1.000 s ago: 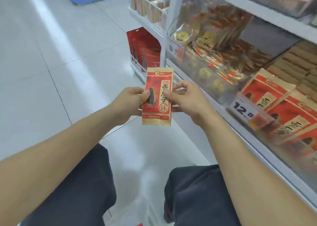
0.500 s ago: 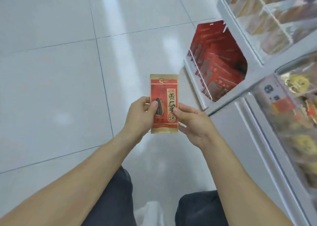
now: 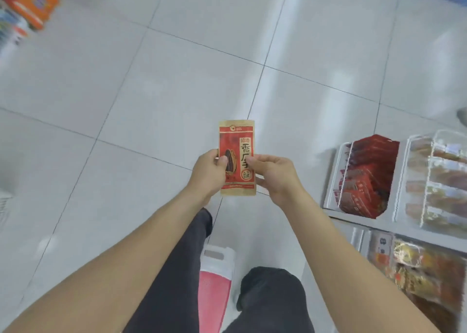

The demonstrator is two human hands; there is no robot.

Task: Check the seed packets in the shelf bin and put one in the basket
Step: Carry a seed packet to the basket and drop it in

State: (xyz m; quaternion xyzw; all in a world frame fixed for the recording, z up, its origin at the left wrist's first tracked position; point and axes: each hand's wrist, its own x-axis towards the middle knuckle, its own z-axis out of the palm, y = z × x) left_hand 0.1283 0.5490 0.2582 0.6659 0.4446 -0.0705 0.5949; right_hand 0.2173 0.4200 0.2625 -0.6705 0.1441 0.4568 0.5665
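One seed packet (image 3: 237, 157) is up in the air, held in front of the person over the white tile floor (image 3: 126, 85). It stands tall, with its long side going up and down and its red front facing the camera. A big dark seed is drawn on it.

Both hands hold it. The left hand (image 3: 207, 172) pinches the left edge, with the thumb on the front. The right hand (image 3: 274, 174) pinches the right edge the same way. Both grip near the middle and lower part, so the top of the packet sticks up free.

The basket (image 3: 216, 279) is low down and close to the body, between the person's two dark trouser legs. It looks pink and red with a white handle. Only part of it shows, so what is inside cannot be told. From the packet, the basket lies straight down and back toward the person, a little to the left of the right knee. Neither hand looks clearly nearer to it.

The shelf bin (image 3: 364, 178) with red packs is off to the right, well apart from the hands.

It looks like the checking is done or nearly done. The next move likely needs the packet to come down and in toward the basket.
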